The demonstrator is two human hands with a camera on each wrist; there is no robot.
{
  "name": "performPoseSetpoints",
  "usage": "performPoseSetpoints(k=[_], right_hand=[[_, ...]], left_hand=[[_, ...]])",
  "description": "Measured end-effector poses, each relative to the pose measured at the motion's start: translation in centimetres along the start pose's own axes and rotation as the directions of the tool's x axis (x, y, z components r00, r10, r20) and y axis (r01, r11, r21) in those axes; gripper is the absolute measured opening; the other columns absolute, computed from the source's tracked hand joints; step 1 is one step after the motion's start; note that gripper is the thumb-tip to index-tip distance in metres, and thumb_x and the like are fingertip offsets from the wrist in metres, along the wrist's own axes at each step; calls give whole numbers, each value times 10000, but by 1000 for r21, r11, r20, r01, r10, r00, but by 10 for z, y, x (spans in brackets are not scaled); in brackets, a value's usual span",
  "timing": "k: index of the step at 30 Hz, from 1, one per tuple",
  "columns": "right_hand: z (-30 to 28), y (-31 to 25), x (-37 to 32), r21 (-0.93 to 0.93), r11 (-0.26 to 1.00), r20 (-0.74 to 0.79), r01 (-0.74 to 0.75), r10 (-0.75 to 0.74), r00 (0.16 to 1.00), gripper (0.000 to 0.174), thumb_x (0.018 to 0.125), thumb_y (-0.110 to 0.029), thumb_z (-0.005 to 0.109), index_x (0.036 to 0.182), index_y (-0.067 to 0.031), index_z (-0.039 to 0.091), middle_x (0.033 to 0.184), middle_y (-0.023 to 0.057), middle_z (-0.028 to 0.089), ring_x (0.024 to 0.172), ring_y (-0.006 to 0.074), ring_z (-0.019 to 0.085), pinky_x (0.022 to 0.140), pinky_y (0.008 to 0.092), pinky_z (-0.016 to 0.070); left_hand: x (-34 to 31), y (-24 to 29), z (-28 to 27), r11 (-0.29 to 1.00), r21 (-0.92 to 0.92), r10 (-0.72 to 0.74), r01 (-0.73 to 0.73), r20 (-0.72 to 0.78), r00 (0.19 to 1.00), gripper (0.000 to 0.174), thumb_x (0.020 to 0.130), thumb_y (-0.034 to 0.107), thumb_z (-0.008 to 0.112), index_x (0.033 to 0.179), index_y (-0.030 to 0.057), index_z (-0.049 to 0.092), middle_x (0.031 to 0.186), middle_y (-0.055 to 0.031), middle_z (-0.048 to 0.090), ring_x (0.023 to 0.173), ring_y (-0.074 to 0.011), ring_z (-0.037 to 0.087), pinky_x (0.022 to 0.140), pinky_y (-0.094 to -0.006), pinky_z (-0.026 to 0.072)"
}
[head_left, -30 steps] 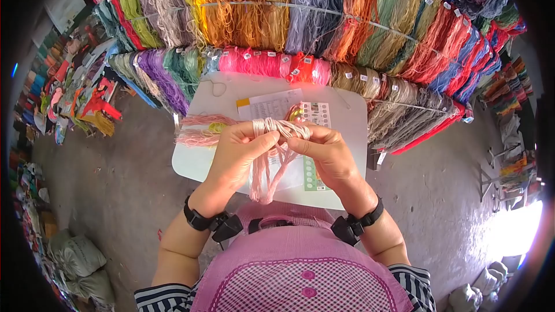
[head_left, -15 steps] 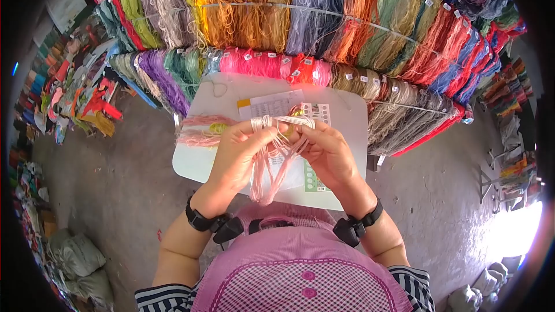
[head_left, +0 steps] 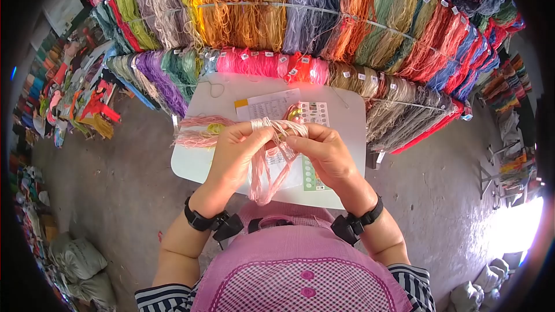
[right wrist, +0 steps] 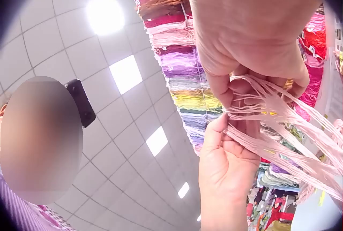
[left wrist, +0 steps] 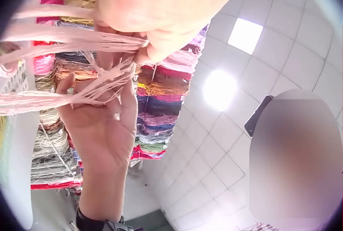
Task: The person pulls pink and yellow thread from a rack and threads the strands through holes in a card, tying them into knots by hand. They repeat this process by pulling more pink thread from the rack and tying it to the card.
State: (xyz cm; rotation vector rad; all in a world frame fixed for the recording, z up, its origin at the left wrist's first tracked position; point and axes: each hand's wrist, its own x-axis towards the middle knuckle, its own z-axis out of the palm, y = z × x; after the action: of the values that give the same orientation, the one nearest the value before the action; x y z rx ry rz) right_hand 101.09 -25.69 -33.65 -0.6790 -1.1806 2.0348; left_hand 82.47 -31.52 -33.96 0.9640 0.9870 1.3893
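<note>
A skein of pale pink thread [head_left: 263, 189] hangs in a long loop between the two hands, over the near part of the table. My left hand [head_left: 232, 155] grips its top strands at the left, the thumb pressing them against the fingers. On the right, my right hand [head_left: 328, 151] pinches the twisted strands at the upper end. Seen from the left wrist, the thread [left wrist: 69, 42] fans into several bundles running off leftward from both hands. In the right wrist view, the left thumb meets the strands right below the right hand [right wrist: 252, 27].
The white table [head_left: 199, 160] bears more pink thread [head_left: 199, 130], a printed sheet [head_left: 274, 104], a card with rows of holes [head_left: 315, 113] and a green card [head_left: 311, 176]. Behind it, racks hold tagged skeins of many colours [head_left: 248, 26]. Sacks [head_left: 84, 260] lie on the floor at left.
Half a second ago the right hand drew the top strands out straighter, its fingers more bent. Now its fingers extend behind the strands, which bunch and cross between the hands. The left hand keeps its hold.
</note>
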Motion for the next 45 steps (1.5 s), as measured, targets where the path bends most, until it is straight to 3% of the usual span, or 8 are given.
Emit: performPoseSetpoints(k=[5, 7, 9, 13, 19, 28, 33, 45], right_hand=[[-1, 4, 5, 31, 999, -6, 36, -36, 999, 215, 881, -131, 692, 1037, 17, 698, 1001, 63, 700, 949, 122, 622, 898, 280, 445], [-1, -3, 6, 231, 973, 68, -9, -7, 998, 227, 890, -159, 687, 1034, 16, 700, 1001, 59, 700, 951, 121, 620, 894, 280, 445], [5, -4, 7, 145, 989, 52, -34, 27, 998, 240, 892, -169, 686, 1041, 19, 696, 995, 60, 700, 944, 120, 620, 888, 281, 446], [2, 8, 14, -82, 997, 90, 9, -2, 996, 258, 888, -176, 690, 1048, 26, 688, 979, 67, 699, 896, 109, 608, 850, 281, 450], [-4, 12, 12, -53, 998, 57, 22, -19, 998, 205, 868, -143, 708, 1009, 6, 703, 951, 56, 697, 847, 101, 591, 828, 279, 447], [-1, 7, 2, -17, 998, -5, 56, -56, 998, 192, 873, -115, 689, 1025, 2, 697, 983, 72, 705, 920, 126, 621, 878, 292, 453], [-1, 1, -2, -15, 997, 24, 76, -76, 997, 205, 882, -112, 680, 1045, 8, 706, 1021, 92, 709, 954, 141, 636, 897, 300, 458], [-6, 6, 0, 50, 997, 53, 62, -64, 997, 237, 900, -134, 665, 1071, 29, 685, 993, 95, 708, 948, 157, 656, 893, 299, 481]], left_hand=[[-1, 8, 6, 995, -99, -30, 27, -29, 999, 271, 973, 126, 526, 1089, -75, 666, 1066, -137, 687, 959, -185, 668, 892, -340, 540], [-1, 13, 10, 983, -175, -59, 50, -42, 997, 281, 979, 137, 523, 1094, -78, 661, 1078, -141, 684, 965, -189, 667, 889, -340, 542], [-1, 14, 12, 961, -270, -61, 60, 2, 998, 307, 993, 153, 510, 1122, -90, 646, 1102, -152, 677, 976, -194, 666, 884, -334, 546], [-1, 11, 17, 981, -188, -47, 37, -49, 998, 317, 999, 155, 502, 1146, -92, 637, 1116, -161, 672, 978, -197, 666, 877, -327, 550], [-3, 7, 10, 988, -147, -39, 42, 26, 999, 310, 1010, 174, 512, 1140, -79, 635, 1149, -138, 655, 1058, -186, 631, 944, -325, 517], [-4, 4, 13, 993, -120, 2, -4, -17, 1000, 275, 990, 147, 521, 1071, -76, 660, 1056, -147, 685, 960, -191, 667, 877, -349, 551], [-5, 8, 15, 967, -255, -31, 27, -11, 999, 269, 985, 144, 536, 1094, -75, 646, 1072, -153, 680, 953, -205, 676, 868, -345, 567], [-6, 8, 11, 987, -155, -58, 53, -27, 998, 322, 999, 204, 525, 1100, -77, 644, 1080, -154, 676, 959, -210, 680, 832, -357, 588]])
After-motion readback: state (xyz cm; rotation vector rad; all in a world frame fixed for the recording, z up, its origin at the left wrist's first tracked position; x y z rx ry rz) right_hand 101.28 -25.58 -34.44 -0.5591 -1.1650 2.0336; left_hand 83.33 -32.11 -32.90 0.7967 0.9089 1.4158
